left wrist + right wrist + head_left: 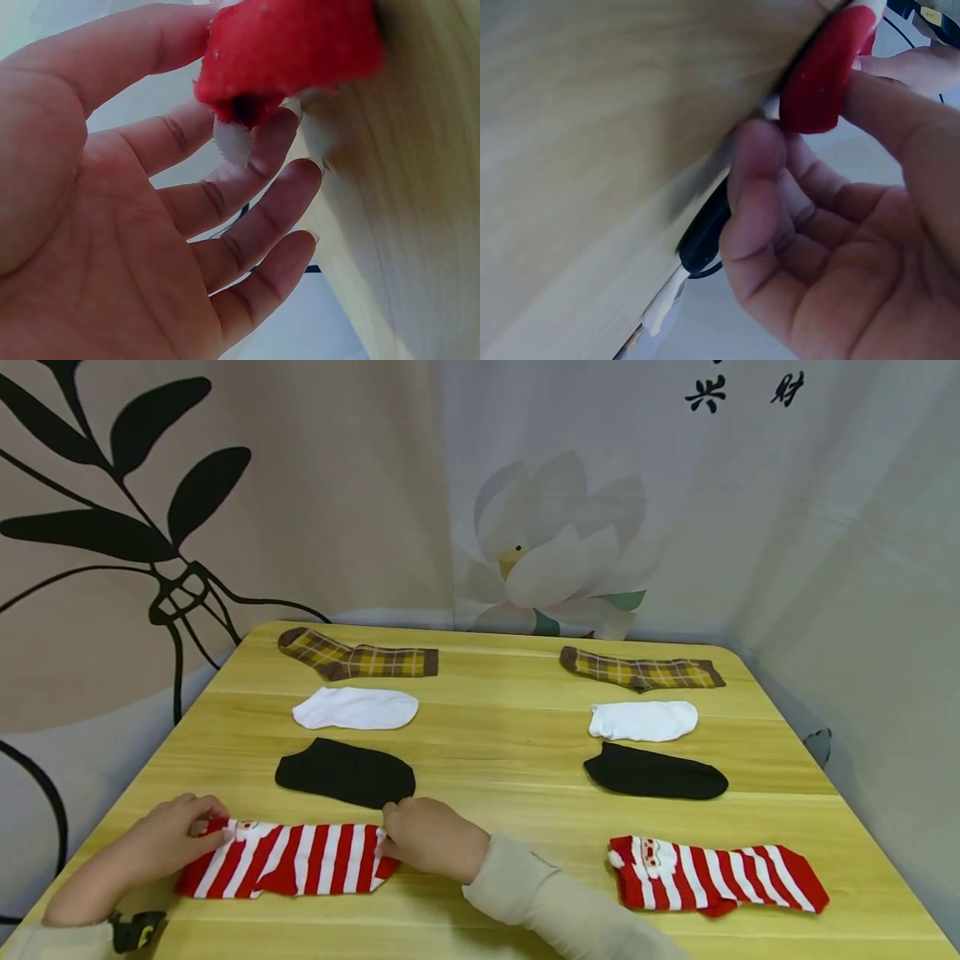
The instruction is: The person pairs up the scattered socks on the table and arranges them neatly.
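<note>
A red-and-white striped sock (315, 860) with a small Santa face lies across the near left of the table. My left hand (176, 831) pinches its left end beside the Santa face. In the left wrist view, that red end (292, 52) with a white tuft sits between thumb and fingers, the other fingers spread loosely. My right hand (435, 837) pinches the sock's right end; in the right wrist view the red tip (821, 82) is between thumb and curled fingers. A matching striped sock (720, 877) lies flat at the near right.
Behind the striped sock lie a black sock (345, 772), a white sock (356, 708) and a brown-yellow plaid sock (367, 662). On the right are another black sock (656, 772), white sock (645, 721) and plaid sock (645, 671). A printed curtain (360, 485) hangs behind the wooden table (502, 735).
</note>
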### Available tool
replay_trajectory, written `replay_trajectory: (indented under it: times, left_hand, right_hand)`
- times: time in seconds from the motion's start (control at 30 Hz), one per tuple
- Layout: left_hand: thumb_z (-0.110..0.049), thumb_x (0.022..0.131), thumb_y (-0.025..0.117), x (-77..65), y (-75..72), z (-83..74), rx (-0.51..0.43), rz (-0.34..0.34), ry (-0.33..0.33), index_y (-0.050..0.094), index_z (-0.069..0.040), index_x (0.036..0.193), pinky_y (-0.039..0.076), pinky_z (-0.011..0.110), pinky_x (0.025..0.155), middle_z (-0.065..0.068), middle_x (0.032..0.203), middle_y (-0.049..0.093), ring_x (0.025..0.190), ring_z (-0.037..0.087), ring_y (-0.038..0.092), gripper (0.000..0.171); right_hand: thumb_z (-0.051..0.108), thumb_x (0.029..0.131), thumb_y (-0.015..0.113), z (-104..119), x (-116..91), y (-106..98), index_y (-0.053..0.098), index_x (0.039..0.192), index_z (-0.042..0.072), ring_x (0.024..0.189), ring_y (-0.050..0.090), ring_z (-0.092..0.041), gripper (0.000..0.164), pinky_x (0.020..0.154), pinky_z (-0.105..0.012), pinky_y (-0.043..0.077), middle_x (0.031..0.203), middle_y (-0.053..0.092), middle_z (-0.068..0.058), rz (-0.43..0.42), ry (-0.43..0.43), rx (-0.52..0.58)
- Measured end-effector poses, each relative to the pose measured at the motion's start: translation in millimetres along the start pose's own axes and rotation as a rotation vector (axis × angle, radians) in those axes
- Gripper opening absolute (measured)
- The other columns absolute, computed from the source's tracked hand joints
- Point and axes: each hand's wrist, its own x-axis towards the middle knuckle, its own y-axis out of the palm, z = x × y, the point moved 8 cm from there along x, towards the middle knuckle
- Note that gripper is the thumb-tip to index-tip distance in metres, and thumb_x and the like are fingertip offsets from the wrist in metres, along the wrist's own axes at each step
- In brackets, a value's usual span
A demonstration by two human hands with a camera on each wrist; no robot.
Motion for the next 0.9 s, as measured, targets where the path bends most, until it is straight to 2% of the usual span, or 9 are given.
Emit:
replay_trajectory:
  times: [0.23, 0.43, 0.63, 0.9]
  left_hand:
    - [-0.024, 0.087, 0.069, -2.4, 0.7, -4.5, -0.001, 0.011, 0.004, 0.06, -0.003, 0.094, 0.042, 0.036, 0.067, 0.004, 0.085, 0.057, 0.079, 0.021, 0.049, 0.023]
    - [-0.021, 0.09, 0.066, -4.9, -0.4, -2.9, -0.042, -0.005, 0.006, 0.058, -0.007, 0.093, 0.034, 0.031, 0.062, 0.0, 0.074, 0.049, 0.072, 0.016, 0.044, 0.016]
    - [-0.018, 0.092, 0.062, -6.5, -4.3, -5.6, -0.051, -0.007, 0.012, 0.059, -0.004, 0.096, 0.04, 0.032, 0.065, 0.001, 0.083, 0.059, 0.076, 0.018, 0.049, 0.014]
    - [-0.013, 0.093, 0.06, -10.5, -7.4, -15.1, -0.05, -0.012, 0.034, 0.057, -0.002, 0.099, 0.043, 0.032, 0.065, 0.003, 0.088, 0.061, 0.079, 0.019, 0.051, 0.013]
  right_hand:
    - [0.018, 0.093, 0.065, 6.6, -0.9, -2.2, 0.064, 0.088, 0.007, 0.054, 0.046, -0.003, 0.012, 0.052, -0.01, 0.037, 0.065, 0.054, 0.004, -0.007, -0.039, 0.034]
    - [0.016, 0.092, 0.065, 11.7, -2.8, -4.4, 0.067, 0.088, 0.009, 0.055, 0.049, -0.001, 0.008, 0.052, -0.009, 0.038, 0.068, 0.059, 0.003, -0.046, -0.071, -0.037]
    - [0.013, 0.09, 0.067, 18.6, -8.0, -5.9, 0.069, 0.085, 0.012, 0.053, 0.048, -0.001, 0.005, 0.049, -0.01, 0.036, 0.066, 0.061, 0.005, -0.055, -0.102, -0.126]
    - [0.006, 0.086, 0.07, 25.8, -19.2, -13.1, 0.069, 0.08, 0.015, 0.051, 0.042, 0.0, 0.011, 0.047, -0.01, 0.033, 0.064, 0.059, 0.008, -0.051, -0.135, -0.133]
